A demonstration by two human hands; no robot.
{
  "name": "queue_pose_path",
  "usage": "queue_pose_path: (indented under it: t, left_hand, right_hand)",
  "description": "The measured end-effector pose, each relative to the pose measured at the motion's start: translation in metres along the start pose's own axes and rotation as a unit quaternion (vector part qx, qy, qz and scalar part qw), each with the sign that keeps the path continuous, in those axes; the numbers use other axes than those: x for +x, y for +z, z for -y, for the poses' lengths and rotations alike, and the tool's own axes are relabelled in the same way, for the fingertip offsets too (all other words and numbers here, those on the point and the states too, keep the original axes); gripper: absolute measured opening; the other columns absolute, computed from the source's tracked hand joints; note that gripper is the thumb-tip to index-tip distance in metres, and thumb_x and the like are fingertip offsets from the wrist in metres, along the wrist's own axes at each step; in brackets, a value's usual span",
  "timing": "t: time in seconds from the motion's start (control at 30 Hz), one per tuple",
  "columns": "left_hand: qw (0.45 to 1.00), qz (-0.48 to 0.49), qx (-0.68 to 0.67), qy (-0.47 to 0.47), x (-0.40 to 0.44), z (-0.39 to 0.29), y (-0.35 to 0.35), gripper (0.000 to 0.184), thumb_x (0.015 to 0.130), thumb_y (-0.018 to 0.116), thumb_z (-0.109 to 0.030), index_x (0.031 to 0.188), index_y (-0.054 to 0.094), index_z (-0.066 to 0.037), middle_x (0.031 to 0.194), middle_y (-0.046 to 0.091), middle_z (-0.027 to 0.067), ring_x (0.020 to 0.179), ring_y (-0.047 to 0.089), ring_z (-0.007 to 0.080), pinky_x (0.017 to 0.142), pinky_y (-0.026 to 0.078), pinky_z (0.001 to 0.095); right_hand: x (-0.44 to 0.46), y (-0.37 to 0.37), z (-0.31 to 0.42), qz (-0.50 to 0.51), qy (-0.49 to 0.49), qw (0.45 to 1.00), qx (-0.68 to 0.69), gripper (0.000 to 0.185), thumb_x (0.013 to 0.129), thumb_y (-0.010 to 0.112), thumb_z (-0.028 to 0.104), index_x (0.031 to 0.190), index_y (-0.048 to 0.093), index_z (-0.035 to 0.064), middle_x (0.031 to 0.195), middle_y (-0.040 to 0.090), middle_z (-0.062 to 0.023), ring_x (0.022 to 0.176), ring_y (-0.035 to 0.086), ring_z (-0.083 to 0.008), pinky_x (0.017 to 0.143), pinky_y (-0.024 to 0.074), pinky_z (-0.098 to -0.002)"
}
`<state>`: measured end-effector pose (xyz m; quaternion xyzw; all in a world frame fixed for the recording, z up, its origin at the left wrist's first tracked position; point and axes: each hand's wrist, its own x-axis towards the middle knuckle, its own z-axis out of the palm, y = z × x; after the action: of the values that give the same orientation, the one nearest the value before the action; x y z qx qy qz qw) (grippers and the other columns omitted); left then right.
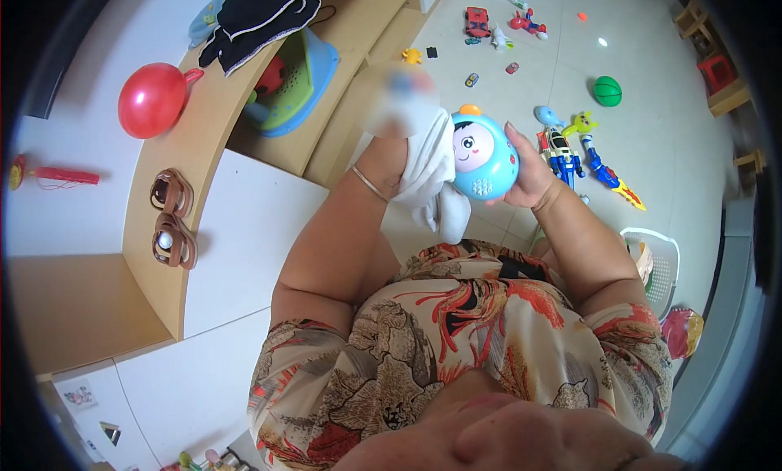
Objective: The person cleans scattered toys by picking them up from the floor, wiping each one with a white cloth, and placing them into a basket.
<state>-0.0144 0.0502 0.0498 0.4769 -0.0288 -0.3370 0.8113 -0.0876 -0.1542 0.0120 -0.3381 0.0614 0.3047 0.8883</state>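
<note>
My right hand (531,171) holds a light blue roly-poly toy (491,163) from its right side. The toy has a painted face, an orange knob on top and dots on its lower front. A white cloth (425,166) is gripped in my left hand (393,145), pressed against the toy's left side and hanging down below it. Cloth and a blurred patch hide most of the left fingers.
Scattered on the tiled floor are a red toy car (476,21), a green ball (607,91), a robot figure (562,155) and a toy sword (611,176). To the left, a wooden shelf unit (213,137) bears sandals (173,219), a red balloon (152,100) and dark clothing (259,19). A white basket (664,259) stands right.
</note>
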Motion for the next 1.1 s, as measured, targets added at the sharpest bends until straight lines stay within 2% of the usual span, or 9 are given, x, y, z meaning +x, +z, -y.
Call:
queue_pose_path:
  t: [0.17,0.3,0.43,0.57,0.73,0.8,0.83,1.07,1.1]
  left_hand:
    - [0.982,0.021,0.173,0.075,0.001,-0.001,0.007,0.026,0.078,0.058,-0.03,0.086,0.06,-0.005,0.076,0.062,0.0101,0.066,0.061,0.0198,0.059,0.05,0.0313]
    - [0.604,0.188,0.698,0.335,0.001,-0.016,0.015,0.039,0.058,0.067,-0.041,0.075,0.061,-0.006,0.07,0.06,0.0134,0.063,0.06,0.027,0.058,0.046,0.0347]
    - [0.486,0.221,0.753,0.383,-0.014,-0.034,0.03,0.035,0.06,0.067,-0.038,0.078,0.062,-0.008,0.074,0.062,0.0125,0.062,0.06,0.0259,0.057,0.046,0.0343]
    - [0.771,0.216,0.521,0.294,0.01,0.004,-0.002,0.029,0.055,0.07,-0.037,0.065,0.062,-0.011,0.065,0.062,0.0099,0.056,0.058,0.0237,0.052,0.045,0.0346]
    - [0.666,0.153,0.629,0.371,0.038,0.016,-0.02,0.028,0.06,0.068,-0.033,0.055,0.05,-0.012,0.052,0.049,0.0068,0.05,0.05,0.0272,0.049,0.04,0.037]
    - [0.953,0.118,0.255,0.115,0.029,0.013,-0.012,0.016,0.08,0.056,-0.024,0.077,0.054,-0.008,0.07,0.056,0.006,0.063,0.056,0.0208,0.057,0.047,0.0361]
    - [0.998,0.03,0.041,0.037,0.024,0.012,-0.007,0.014,0.09,0.05,-0.019,0.088,0.055,-0.007,0.079,0.06,0.0056,0.07,0.059,0.0177,0.061,0.05,0.0356]
    - [1.0,-0.003,-0.004,0.011,0.047,0.016,-0.029,0.021,0.09,0.052,-0.024,0.098,0.058,-0.006,0.09,0.062,0.0063,0.081,0.061,0.02,0.071,0.052,0.034]
    - [1.0,-0.026,-0.009,0.01,0.046,0.017,-0.023,0.017,0.09,0.053,-0.023,0.095,0.058,-0.007,0.086,0.061,0.0046,0.079,0.06,0.0182,0.068,0.052,0.0331]
  right_hand:
    - [-0.002,0.004,-0.003,-0.049,-0.165,0.973,-0.153,0.071,0.08,0.051,0.06,0.126,0.042,0.0071,0.104,0.06,-0.0161,0.076,0.066,-0.0255,0.053,0.0573,-0.0332]
    - [-0.008,-0.014,0.003,0.033,-0.063,0.997,-0.017,0.075,0.077,0.054,0.062,0.129,0.039,0.009,0.108,0.058,-0.0182,0.082,0.064,-0.0304,0.046,0.0565,-0.034]
    - [-0.01,-0.013,-0.001,0.061,-0.031,0.997,0.018,0.075,0.076,0.053,0.062,0.13,0.039,0.0117,0.11,0.056,-0.0197,0.082,0.064,-0.0336,0.042,0.055,-0.0337]
    - [-0.007,-0.005,0.003,0.065,-0.048,0.993,0.09,0.072,0.078,0.051,0.062,0.128,0.042,0.0113,0.111,0.058,-0.0179,0.081,0.066,-0.029,0.045,0.055,-0.0339]
    - [-0.006,-0.009,0.015,0.09,-0.117,0.983,0.112,0.077,0.077,0.048,0.067,0.132,0.038,0.0137,0.12,0.053,-0.018,0.1,0.059,-0.0353,0.058,0.0569,-0.0419]
    - [-0.016,-0.017,0.035,0.125,-0.209,0.966,0.09,0.08,0.076,0.047,0.069,0.132,0.037,0.0146,0.121,0.051,-0.0189,0.1,0.058,-0.037,0.06,0.0566,-0.0451]
    - [-0.036,-0.017,0.051,0.13,-0.271,0.952,0.058,0.08,0.075,0.047,0.07,0.132,0.037,0.0145,0.121,0.051,-0.0187,0.1,0.058,-0.0374,0.059,0.0567,-0.0443]
    - [-0.247,-0.08,0.075,-0.051,-0.574,0.817,-0.015,0.09,0.063,0.053,0.076,0.131,0.039,0.0193,0.126,0.048,-0.0117,0.11,0.047,-0.0371,0.07,0.0471,-0.0405]
    - [-0.284,-0.11,0.057,-0.107,-0.587,0.801,0.034,0.086,0.065,0.054,0.074,0.129,0.042,0.019,0.128,0.048,-0.0064,0.116,0.046,-0.03,0.088,0.0404,-0.0474]
